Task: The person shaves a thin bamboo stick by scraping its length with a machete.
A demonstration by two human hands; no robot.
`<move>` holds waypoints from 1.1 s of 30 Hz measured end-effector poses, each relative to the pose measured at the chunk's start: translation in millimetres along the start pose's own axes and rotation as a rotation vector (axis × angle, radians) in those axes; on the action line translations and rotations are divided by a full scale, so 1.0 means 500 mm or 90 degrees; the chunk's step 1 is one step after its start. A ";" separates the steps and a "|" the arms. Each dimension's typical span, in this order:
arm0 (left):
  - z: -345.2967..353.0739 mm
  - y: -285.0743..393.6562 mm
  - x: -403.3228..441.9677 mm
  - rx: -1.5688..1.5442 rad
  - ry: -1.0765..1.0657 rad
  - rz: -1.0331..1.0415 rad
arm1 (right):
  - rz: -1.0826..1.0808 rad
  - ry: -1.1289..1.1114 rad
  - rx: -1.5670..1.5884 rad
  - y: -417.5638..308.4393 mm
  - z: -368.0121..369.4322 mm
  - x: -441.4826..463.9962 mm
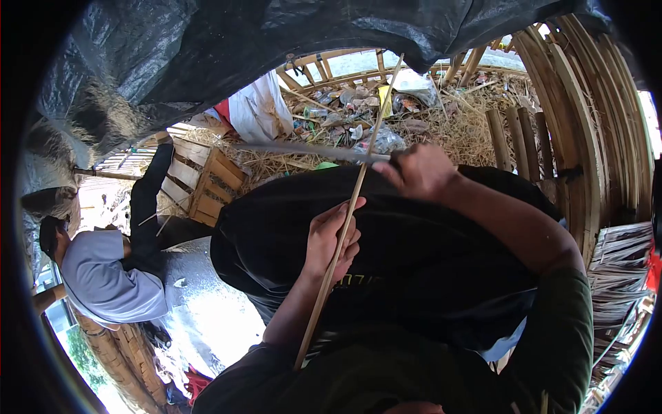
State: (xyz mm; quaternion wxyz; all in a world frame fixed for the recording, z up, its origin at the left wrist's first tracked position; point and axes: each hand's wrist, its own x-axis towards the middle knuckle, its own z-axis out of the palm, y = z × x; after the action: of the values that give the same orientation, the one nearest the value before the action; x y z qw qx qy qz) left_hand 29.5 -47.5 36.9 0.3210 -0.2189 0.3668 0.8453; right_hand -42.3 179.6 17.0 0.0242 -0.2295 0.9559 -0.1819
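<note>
My left hand is closed around a long, thin bamboo strip. The strip slants from near my chest up and away past my knees. My right hand grips a long-bladed knife, its blade pointing left. Blade and strip cross just beyond my left hand; whether the edge touches the strip I cannot tell. Most of the knife's handle is hidden inside my fingers. Dark cloth covers my lap beneath both hands.
Litter and straw cover the ground ahead. A wooden crate and a white sack stand left of it. Another person sits at the left. Bamboo poles lean at the right; a dark tarp hangs overhead.
</note>
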 end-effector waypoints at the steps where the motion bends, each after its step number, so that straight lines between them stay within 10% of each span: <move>1: 0.001 -0.003 0.001 -0.011 -0.003 -0.005 | -0.047 0.003 0.021 -0.021 0.009 -0.014; 33: -0.022 0.001 0.008 -0.090 -0.028 -0.034 | -0.081 0.011 -0.010 -0.050 0.011 -0.010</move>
State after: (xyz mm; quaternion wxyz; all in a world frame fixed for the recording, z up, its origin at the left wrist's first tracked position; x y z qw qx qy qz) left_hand 27.8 -54.6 27.5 0.3355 -0.2320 0.2931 0.8647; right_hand -26.2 159.1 20.5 0.0026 -0.2887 0.9408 -0.1777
